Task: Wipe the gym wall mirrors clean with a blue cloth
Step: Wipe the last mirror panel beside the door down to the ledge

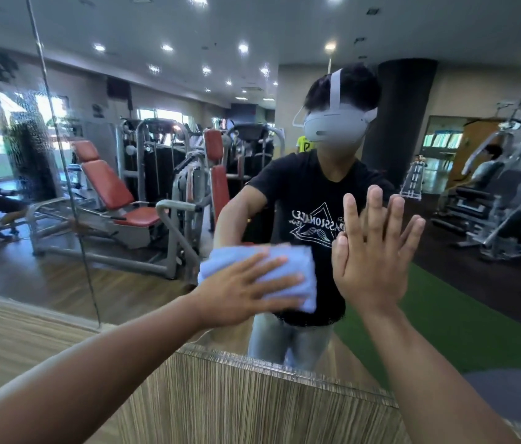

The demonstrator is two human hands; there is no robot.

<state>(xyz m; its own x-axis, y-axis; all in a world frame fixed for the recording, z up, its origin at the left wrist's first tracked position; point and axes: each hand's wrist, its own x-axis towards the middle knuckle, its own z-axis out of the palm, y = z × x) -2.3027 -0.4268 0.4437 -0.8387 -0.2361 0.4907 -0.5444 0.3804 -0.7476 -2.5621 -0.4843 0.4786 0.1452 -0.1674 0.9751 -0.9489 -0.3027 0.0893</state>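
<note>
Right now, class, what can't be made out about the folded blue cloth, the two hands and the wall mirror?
Head view only.
- Folded blue cloth: edges motion-blurred; its glass-side face hidden behind itself and the left hand.
- Large wall mirror: top cut off by the frame's upper edge.
- Reflected black T-shirt's white print: partly covered by the right hand.

Wall mirror point(476, 283) — blue cloth point(297, 256) flat against glass.

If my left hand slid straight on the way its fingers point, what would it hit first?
Most likely your right hand, which looks flat against the mirror just beyond the blue cloth. The cloth's edge, under the left hand, would probably touch it first.
</note>
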